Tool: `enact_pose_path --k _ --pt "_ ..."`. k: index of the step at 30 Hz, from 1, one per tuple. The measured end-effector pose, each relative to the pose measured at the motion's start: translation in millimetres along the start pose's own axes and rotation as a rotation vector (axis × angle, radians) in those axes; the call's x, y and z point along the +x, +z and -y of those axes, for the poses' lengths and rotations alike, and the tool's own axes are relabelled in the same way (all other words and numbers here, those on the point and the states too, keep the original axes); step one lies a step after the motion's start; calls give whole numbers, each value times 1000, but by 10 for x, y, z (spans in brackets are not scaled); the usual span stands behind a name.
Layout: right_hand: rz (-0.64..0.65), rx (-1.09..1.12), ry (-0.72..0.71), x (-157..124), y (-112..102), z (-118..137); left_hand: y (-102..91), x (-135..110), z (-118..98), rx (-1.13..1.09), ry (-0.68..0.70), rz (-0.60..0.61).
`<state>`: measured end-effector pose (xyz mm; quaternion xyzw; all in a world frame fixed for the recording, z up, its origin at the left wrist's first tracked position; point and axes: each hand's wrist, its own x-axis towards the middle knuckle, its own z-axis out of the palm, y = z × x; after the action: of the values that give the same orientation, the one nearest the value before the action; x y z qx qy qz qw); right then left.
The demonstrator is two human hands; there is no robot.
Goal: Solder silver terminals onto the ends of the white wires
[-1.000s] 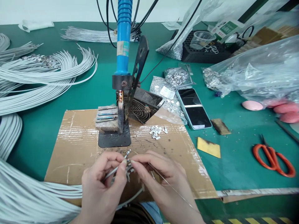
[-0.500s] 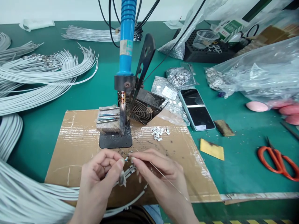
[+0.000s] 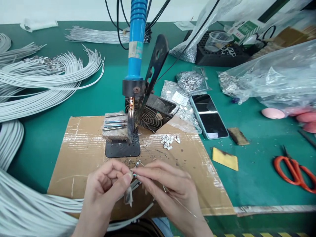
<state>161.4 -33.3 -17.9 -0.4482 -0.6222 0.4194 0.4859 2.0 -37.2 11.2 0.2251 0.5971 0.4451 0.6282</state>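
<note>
My left hand [image 3: 106, 191] is closed in a pinch on a small metal connector [image 3: 134, 175] at the end of a cable; what lies inside the fingertips is mostly hidden. From the right, my right hand [image 3: 170, 189] brings its thumb and fingertips against the same connector, with a thin solder wire [image 3: 181, 203] running through its fingers. A translucent scrap [image 3: 128, 196] hangs below my left fingers. White cables [image 3: 144, 213] pass under both hands. Just beyond them, a blue-handled soldering iron [image 3: 135, 62] stands tip down in its stand [image 3: 122, 149].
Cardboard [image 3: 81, 158] lies under the work, with a pile of small metal connectors [image 3: 168, 141]. Beside the iron are a fan [image 3: 155, 115] and spare tips [image 3: 115, 125]. A phone [image 3: 209, 117], yellow sponge [image 3: 224, 158] and red scissors [image 3: 292, 169] lie right; cable bundles [image 3: 32, 210] fill the left.
My right fingertips have moved left and slightly down, closing the gap to my left fingertips at the connector. The solder wire has shifted with them.
</note>
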Motion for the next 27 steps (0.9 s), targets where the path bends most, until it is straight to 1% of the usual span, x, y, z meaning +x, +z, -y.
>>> enact_pose_path --k 5,15,19,24,27 --pt "-1 -15 -34 14 -14 22 1 -3 -28 11 -25 3" --pt "30 -85 -86 15 -60 68 -27 7 21 64 9 19" --pt "-21 -52 -18 -15 -54 62 -40 15 55 66 20 24" --pt "-105 20 108 -34 -17 34 -15 3 56 73 65 -20" --pt "-132 58 138 -36 10 33 19 -13 40 73 88 -49"
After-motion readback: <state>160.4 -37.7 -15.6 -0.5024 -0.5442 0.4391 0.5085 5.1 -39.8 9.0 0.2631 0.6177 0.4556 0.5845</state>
